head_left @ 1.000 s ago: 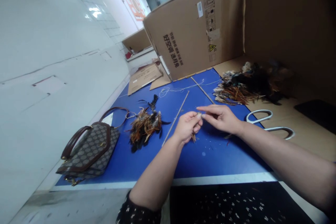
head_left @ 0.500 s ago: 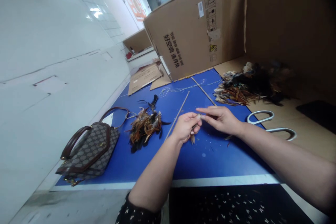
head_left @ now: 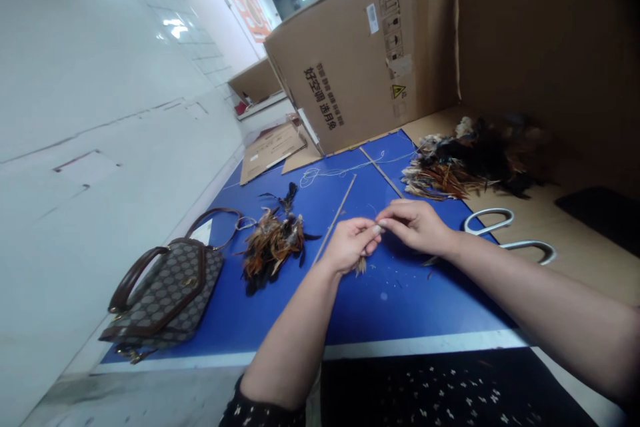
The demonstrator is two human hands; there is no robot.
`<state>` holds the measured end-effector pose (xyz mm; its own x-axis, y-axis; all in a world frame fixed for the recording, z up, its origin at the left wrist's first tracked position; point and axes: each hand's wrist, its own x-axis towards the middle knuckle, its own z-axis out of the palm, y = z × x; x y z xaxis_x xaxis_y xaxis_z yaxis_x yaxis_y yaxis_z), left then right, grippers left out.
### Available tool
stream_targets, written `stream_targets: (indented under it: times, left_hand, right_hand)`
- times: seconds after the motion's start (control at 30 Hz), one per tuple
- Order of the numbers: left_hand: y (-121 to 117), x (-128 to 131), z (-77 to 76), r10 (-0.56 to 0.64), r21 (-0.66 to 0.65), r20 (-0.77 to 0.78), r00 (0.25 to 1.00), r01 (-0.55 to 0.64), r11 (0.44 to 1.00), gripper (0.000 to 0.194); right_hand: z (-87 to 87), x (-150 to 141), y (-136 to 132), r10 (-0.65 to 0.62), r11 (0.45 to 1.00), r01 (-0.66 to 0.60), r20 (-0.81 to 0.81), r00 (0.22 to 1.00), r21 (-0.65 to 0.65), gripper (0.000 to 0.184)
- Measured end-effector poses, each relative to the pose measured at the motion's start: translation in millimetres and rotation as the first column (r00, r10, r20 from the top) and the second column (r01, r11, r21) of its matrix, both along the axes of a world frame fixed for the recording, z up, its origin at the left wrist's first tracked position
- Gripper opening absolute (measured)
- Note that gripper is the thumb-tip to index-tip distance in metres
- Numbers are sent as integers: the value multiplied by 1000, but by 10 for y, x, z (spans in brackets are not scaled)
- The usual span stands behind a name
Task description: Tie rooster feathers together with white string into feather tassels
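Note:
My left hand (head_left: 354, 241) is closed on a brown feather (head_left: 361, 265), whose end sticks out below the fingers. The rest of the feather is hidden in the hand. Against the left thumb and forefinger, my right hand (head_left: 413, 223) closes in a pinch; what lies between its fingertips is too small to make out. To the left on the blue mat (head_left: 400, 320) lies a bunch of brown and black feathers (head_left: 275, 240). A larger pile of feathers (head_left: 450, 167) is at the back right.
Scissors with pale handles (head_left: 530, 247) lie beside my right forearm, blades mostly hidden. A patterned handbag (head_left: 175, 287) stands at the left. White thread (head_left: 320, 175) and a thin strip (head_left: 337, 213) lie on the mat. A big cardboard box (head_left: 355, 73) walls the back.
The right forefinger, stretched out before, has bent down to meet the thumb in a pinch at the left fingertips. The view has shifted slightly; the left hand keeps its grip.

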<state>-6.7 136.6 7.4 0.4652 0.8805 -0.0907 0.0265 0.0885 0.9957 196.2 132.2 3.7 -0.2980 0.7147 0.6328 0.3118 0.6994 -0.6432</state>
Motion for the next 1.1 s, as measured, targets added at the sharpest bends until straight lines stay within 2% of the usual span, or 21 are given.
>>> stream_targets:
  times: [0.1, 0.23, 0.47, 0.57, 0.73, 0.93, 1.1]
  left_hand:
    - [-9, 47, -11, 75, -8, 102, 992, -75, 997, 38]
    - [-8, 84, -7, 103, -63, 194, 976, -92, 994, 42]
    - [18, 72, -59, 91, -71, 196, 976, -79, 994, 42]
    - [24, 66, -67, 90, -59, 185, 979, -81, 995, 41]
    - [21, 47, -15, 64, -109, 243, 968, -38, 993, 41]
    - [26, -11, -26, -108, -159, 318, 942, 165, 973, 39]
    - [37, -49, -61, -162, -137, 304, 939, 212, 968, 36]
  right_hand:
    - [-22, -20, -9, -53, 998, 54, -35, 998, 29, 27]
    - [-60, -39, 0, -47, 996, 49, -27, 999, 69, 31]
    - [-151, -54, 45, -20, 991, 16, 23, 1000, 135, 33]
    - [-133, -52, 42, -9, 991, 2, 52, 999, 130, 32]
    - [-17, -24, -14, -16, 1000, 17, -30, 999, 4, 32]
    - [6, -28, -66, 10, 959, -62, -185, 983, -276, 42]
    - [12, -47, -78, 12, 951, -87, -246, 969, -297, 48]
